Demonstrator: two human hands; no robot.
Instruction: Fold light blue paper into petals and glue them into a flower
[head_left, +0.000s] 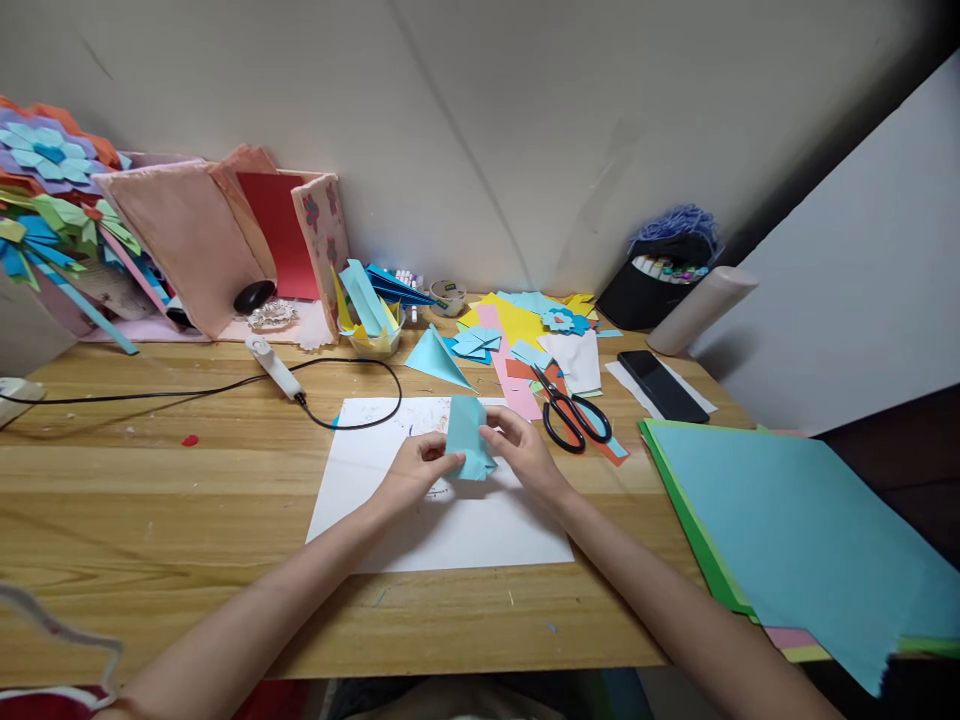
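A small piece of light blue paper (466, 430), folded along its lower end, is held up between both hands. My left hand (416, 468) pinches its lower left edge, thumb in front. On the right side my right hand (519, 450) grips the same paper with its thumb on the face and fingers behind. Beneath them lies a white sheet (480, 535) with small coloured marks. Black-handled scissors (566, 405) rest on paper scraps to the right of my right hand. A light blue paper cone (435, 358) stands just behind the sheet.
Behind are cut papers (510, 325), a bowl of folded paper (375, 335) and a tape roll (448, 297). A phone (664, 386), a pen holder (637, 290) and stacked coloured sheets (787, 500) are at right. A black cable (352, 362) and pink organizer (172, 240) are at left.
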